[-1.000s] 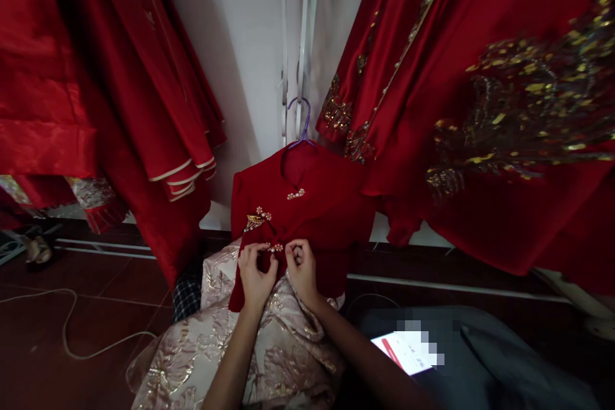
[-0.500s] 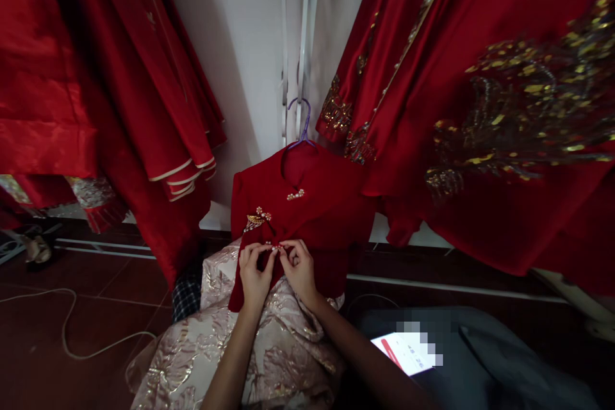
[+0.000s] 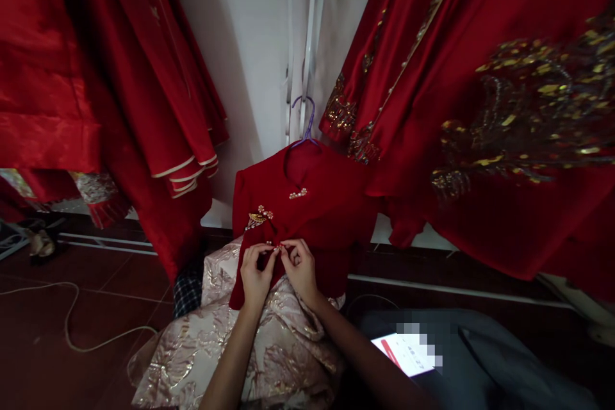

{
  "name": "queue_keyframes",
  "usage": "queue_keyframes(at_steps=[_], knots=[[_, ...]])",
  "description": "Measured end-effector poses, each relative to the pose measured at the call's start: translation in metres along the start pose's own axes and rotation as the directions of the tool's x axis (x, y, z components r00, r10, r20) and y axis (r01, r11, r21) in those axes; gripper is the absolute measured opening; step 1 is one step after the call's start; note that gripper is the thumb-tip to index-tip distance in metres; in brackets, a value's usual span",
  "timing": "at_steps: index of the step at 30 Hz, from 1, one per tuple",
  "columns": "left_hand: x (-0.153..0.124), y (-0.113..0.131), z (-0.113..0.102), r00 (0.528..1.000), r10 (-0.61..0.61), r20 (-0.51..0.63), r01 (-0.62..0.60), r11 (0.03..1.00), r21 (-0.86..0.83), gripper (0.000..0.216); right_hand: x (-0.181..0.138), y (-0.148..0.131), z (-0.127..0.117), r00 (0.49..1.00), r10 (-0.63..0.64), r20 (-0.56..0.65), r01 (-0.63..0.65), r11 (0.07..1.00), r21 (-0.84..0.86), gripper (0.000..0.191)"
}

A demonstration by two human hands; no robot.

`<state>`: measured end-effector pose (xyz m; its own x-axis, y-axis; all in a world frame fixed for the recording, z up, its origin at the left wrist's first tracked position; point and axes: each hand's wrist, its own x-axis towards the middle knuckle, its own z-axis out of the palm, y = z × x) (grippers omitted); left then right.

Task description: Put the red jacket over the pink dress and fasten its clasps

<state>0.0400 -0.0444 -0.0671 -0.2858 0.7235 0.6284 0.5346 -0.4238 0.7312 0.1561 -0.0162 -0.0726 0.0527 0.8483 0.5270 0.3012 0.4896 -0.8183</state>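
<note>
A short red jacket (image 3: 331,205) hangs in front of me on a purple hanger (image 3: 307,122). Pearl trim (image 3: 298,193) shows below its neckline, and a gold beaded ornament (image 3: 258,218) lies on its left side. My left hand (image 3: 256,272) pinches a pearl fastening (image 3: 277,248) at the jacket's front between thumb and forefinger. Beside it, my right hand (image 3: 300,267) pinches the same fastening from the other side. The fingertips of both hands nearly meet there and partly cover it. Below the jacket, a pale pink-and-gold brocade skirt (image 3: 283,359) spreads under my forearms.
Red garments (image 3: 158,96) hang at the left, and sequinned red gowns (image 3: 432,141) at the right. White rack poles (image 3: 310,32) stand behind the hanger. A lit phone (image 3: 408,352) rests on dark fabric at the lower right. A pale cable (image 3: 72,327) crosses the tiled floor.
The whole view has shifted slightly, so the jacket and garments sit a little further right. Both hands stay pinched at the same fastening, with only slight finger movement.
</note>
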Motion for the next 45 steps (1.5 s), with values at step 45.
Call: queue_keyframes(at_steps=[45], knots=[[0.081, -0.006, 0.027, 0.628, -0.544, 0.556, 0.732, 0.170, -0.660, 0.021, -0.003, 0.008, -0.005, 0.998, 0.021, -0.053, -0.012, 0.984, 0.178, 0.017]])
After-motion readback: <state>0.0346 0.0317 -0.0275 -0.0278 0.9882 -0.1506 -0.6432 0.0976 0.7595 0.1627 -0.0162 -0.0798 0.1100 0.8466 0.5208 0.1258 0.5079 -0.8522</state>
